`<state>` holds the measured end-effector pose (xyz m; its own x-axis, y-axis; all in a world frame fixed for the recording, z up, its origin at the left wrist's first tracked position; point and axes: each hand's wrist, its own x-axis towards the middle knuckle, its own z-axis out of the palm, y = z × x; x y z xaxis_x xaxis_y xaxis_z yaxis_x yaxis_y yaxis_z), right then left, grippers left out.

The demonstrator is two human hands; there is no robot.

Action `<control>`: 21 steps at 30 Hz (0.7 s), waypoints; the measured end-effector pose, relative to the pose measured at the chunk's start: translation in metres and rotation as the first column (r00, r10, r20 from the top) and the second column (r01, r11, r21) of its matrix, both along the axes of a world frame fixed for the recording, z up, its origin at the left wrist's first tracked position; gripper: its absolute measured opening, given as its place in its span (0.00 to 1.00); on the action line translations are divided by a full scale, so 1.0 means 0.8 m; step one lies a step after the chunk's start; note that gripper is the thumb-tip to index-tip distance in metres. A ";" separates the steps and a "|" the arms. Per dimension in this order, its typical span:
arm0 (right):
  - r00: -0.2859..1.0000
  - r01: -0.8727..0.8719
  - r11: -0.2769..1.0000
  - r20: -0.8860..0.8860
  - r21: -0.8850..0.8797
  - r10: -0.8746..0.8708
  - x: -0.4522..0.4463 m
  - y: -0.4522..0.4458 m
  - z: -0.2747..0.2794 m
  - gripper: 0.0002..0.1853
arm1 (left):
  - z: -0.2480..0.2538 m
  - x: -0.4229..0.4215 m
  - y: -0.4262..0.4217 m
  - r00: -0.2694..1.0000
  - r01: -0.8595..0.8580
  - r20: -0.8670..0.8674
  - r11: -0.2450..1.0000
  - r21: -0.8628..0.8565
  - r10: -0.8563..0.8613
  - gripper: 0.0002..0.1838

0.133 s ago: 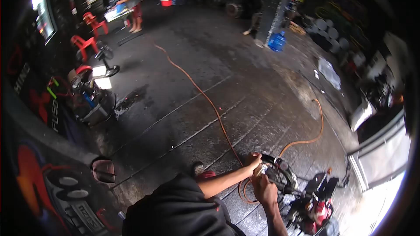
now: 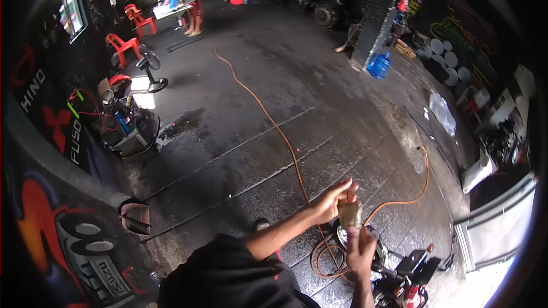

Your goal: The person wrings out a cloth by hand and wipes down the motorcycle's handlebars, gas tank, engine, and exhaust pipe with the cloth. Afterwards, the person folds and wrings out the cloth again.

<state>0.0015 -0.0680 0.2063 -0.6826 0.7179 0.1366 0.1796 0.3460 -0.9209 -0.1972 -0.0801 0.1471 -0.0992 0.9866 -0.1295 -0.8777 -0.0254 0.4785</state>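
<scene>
A crumpled beige-brown thing (image 2: 350,217), perhaps a rag, is held upright in front of me; blur hides its exact kind. My right hand (image 2: 361,251) is closed round its lower end, thumb up. Beside its upper end is my left hand (image 2: 328,204), with its fingers partly stretched and the tips close to or touching it. Below my hands a motorcycle (image 2: 408,285) with a red part stands on the dark floor, its wheel partly hidden by my right hand. An orange hose (image 2: 328,259) lies coiled next to that wheel.
The orange hose runs far across the floor. A person (image 2: 185,3) stands at a small table (image 2: 165,12) at the far left, near red chairs (image 2: 123,47). A blue water jug (image 2: 379,65) stands by a pillar (image 2: 374,28). A fan (image 2: 151,68) and dustpan (image 2: 135,218) are on the left.
My hands have moved slightly up and apart, bringing more of the beige-brown thing into view. My left hand's fingers have loosened and stretched out. The whole view has shifted a little.
</scene>
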 end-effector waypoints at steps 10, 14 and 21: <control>0.683 -0.282 0.890 -0.577 0.358 0.449 -0.254 -0.036 0.119 0.30 | 0.277 -0.144 0.008 1.000 -0.008 0.010 0.155 0.988 -0.010 0.41; -0.293 -0.503 0.245 -0.430 0.829 0.854 -0.410 -0.010 0.239 0.18 | 0.321 -0.171 -0.008 0.994 0.067 -0.068 -0.014 0.998 -0.086 0.36; -0.543 -0.509 -0.142 -0.188 0.849 0.819 -0.455 0.004 0.300 0.09 | 0.338 -0.243 0.004 0.947 0.278 -0.318 -0.381 0.882 -0.046 0.29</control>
